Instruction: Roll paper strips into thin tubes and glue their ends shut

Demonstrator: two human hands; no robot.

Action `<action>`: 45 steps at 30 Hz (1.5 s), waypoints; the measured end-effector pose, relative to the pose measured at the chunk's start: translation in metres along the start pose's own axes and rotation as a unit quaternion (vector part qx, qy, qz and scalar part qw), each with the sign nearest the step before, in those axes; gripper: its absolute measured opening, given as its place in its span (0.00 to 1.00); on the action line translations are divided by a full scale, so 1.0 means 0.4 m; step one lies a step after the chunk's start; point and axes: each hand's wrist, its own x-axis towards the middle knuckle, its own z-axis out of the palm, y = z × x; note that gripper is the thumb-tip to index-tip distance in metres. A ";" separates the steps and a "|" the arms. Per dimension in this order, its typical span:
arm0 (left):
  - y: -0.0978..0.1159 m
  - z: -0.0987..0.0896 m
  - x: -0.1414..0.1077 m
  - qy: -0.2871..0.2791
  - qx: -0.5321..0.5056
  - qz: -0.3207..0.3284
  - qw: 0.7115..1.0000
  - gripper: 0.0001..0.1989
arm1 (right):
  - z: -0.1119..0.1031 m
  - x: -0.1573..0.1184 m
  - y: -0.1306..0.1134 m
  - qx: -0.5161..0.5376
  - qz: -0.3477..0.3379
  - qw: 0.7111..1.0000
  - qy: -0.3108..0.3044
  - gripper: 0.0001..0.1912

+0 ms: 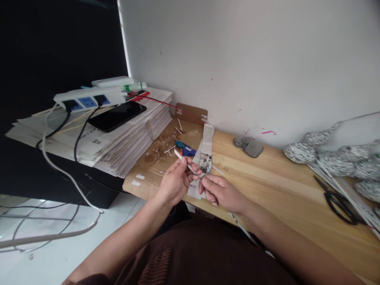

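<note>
A thin rolled newspaper stick point(177, 153) runs slantwise through both hands, its pale tip pointing up and left. My left hand point(177, 176) is closed round it, thumb on top. Close beside, my right hand point(221, 190) pinches the same stick lower down, and a patterned length of it seems to come out below the right wrist. Behind the hands lie strips of newspaper point(208, 144) on the table. Just past my left fingertips is a blue glue gun point(186, 149) on a brown cardboard sheet point(148, 176), partly hidden by the hand.
Left stands a tall newspaper stack point(139, 136) bearing a phone point(117, 116) and a power strip point(89, 99) with hanging cords. On the wooden table point(267, 186) are a grey pouch point(248, 146), black scissors point(338, 206) and several woven paper shapes point(299, 153). A wall rises behind.
</note>
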 end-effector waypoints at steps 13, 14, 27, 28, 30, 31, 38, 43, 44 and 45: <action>0.008 -0.022 0.007 0.008 0.009 0.011 1.000 0.07 | 0.001 0.003 -0.003 -0.031 0.049 0.998 -0.038 0.23; 0.012 -0.023 0.006 0.008 0.008 0.011 1.000 0.07 | -0.001 0.007 -0.004 -0.014 0.044 0.998 -0.032 0.22; 0.027 -0.034 0.000 0.034 0.009 0.017 0.999 0.08 | 0.023 0.023 -0.010 -0.255 -0.072 0.959 0.105 0.16; 0.027 -0.034 -0.001 0.033 0.010 0.014 0.999 0.08 | 0.024 0.024 -0.010 -0.211 -0.041 0.974 0.072 0.17; 0.028 -0.034 -0.002 0.026 0.007 0.008 1.000 0.08 | 0.022 0.028 -0.011 -0.083 0.029 0.996 -0.011 0.20; 0.028 -0.034 -0.002 0.023 0.005 0.006 1.000 0.08 | 0.021 0.030 -0.012 -0.030 0.049 0.998 -0.037 0.21; 0.029 -0.032 -0.007 0.014 -0.008 -0.008 1.000 0.08 | 0.016 0.040 -0.005 0.150 0.086 0.982 -0.076 0.19; 0.033 -0.030 -0.012 0.011 -0.003 -0.018 1.000 0.08 | 0.014 0.048 -0.004 0.207 0.085 0.969 -0.102 0.18; 0.034 -0.029 -0.012 0.007 -0.001 -0.018 1.000 0.08 | 0.014 0.051 -0.004 0.213 0.084 0.967 -0.108 0.18; 0.035 -0.028 -0.013 -0.001 0.001 -0.016 1.000 0.08 | 0.014 0.054 -0.005 0.218 0.084 0.965 -0.116 0.18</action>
